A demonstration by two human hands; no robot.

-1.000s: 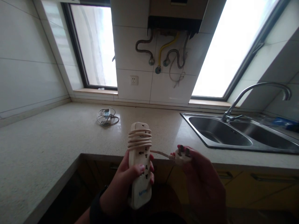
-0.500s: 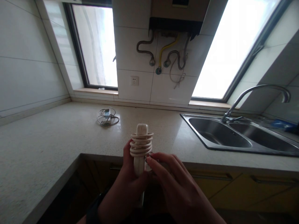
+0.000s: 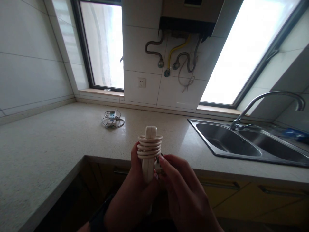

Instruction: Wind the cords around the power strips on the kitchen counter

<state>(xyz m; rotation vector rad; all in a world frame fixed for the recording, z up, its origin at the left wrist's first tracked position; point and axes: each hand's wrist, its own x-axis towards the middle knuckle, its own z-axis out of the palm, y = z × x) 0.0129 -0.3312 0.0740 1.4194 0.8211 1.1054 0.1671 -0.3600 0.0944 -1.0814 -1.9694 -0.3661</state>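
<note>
In front of the counter edge, my left hand (image 3: 135, 190) is wrapped round a white power strip (image 3: 148, 170) seen end-on and held upright. Its white cord (image 3: 149, 147) is wound round the upper part in several loops. To the right of the strip, just below the loops, my right hand (image 3: 184, 183) pinches a white plug (image 3: 158, 167) with dark prongs. The right thumb and index finger are at the prongs; the other right fingers are partly hidden. The strip's lower end is in shadow.
On the pale counter (image 3: 67, 135) lies a second power strip (image 3: 112, 115) with a loosely coiled cord. A double steel sink (image 3: 224, 138) with a faucet (image 3: 270, 93) stands at right. A water heater (image 3: 190, 16) with pipes hangs above a wall socket (image 3: 141, 82). Yellow drawers (image 3: 231, 193) sit below.
Both hands and the strip have shifted slightly to the right in view. My right fingers have moved a little away from the strip, and more of the plug shows.
</note>
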